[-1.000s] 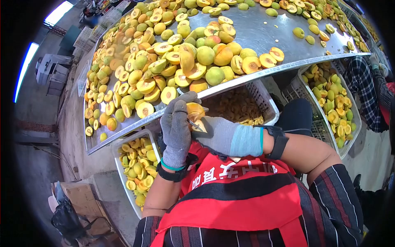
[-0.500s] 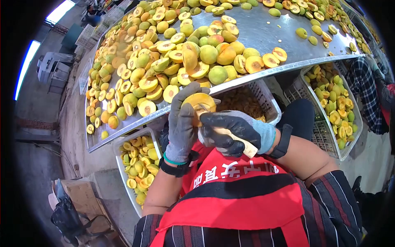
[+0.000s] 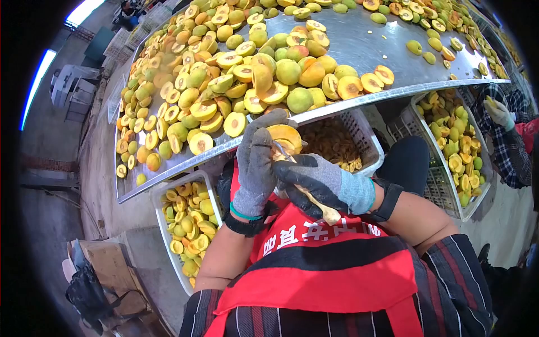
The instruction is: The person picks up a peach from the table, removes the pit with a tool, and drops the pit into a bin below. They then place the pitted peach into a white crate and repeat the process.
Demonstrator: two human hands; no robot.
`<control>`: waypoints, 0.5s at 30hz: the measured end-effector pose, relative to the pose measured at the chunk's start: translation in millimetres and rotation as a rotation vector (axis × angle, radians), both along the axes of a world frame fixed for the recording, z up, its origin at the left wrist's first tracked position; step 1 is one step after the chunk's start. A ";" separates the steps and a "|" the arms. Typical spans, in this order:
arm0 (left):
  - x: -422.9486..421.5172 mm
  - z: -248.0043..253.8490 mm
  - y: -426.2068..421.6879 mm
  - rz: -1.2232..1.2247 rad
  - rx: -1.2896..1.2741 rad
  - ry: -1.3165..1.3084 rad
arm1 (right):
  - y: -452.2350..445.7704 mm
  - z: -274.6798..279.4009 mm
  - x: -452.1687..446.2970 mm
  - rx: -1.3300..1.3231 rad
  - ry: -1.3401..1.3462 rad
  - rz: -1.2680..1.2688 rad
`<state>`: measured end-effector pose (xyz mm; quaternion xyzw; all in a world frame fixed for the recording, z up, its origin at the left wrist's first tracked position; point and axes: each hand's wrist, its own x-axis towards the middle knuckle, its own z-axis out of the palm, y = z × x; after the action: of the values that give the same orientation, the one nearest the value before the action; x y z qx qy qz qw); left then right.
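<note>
My left hand [image 3: 256, 166], in a grey work glove with dark fingers, is closed around a halved yellow peach [image 3: 287, 136], its cut side partly hidden by fingers. My right hand [image 3: 321, 182], gloved the same way, grips a pitting knife by its pale wooden handle [image 3: 324, 211]. The handle's butt sticks out below the palm, and its thin metal end [image 3: 284, 152] is at the lower part of the peach half. The two hands are together in front of my red apron, just below the edge of the metal table [image 3: 337, 106].
Halved peaches [image 3: 202, 109] are heaped across the table's left and middle. Under the edge stands a crate of pits and scraps [image 3: 365, 140]. Crates of peach halves stand at left [image 3: 163, 216] and right [image 3: 469, 210]. A co-worker's gloved hand [image 3: 499, 112] shows at far right.
The peach half has tilted and sits lower and further right in my left hand. My right hand and knife have shifted slightly downward. A co-worker's gloved hand has come into view at right.
</note>
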<state>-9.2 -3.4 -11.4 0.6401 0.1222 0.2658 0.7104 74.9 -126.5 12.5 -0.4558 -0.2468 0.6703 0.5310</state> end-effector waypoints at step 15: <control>6.5 -6.6 -1.8 0.136 -0.358 -0.041 | 3.3 -28.2 -18.6 0.428 -0.362 -0.209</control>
<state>-2.7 -5.2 -17.9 0.4881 0.1961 0.3003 0.7957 56.3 -123.3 -15.7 -0.4685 -0.4250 0.4526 0.6286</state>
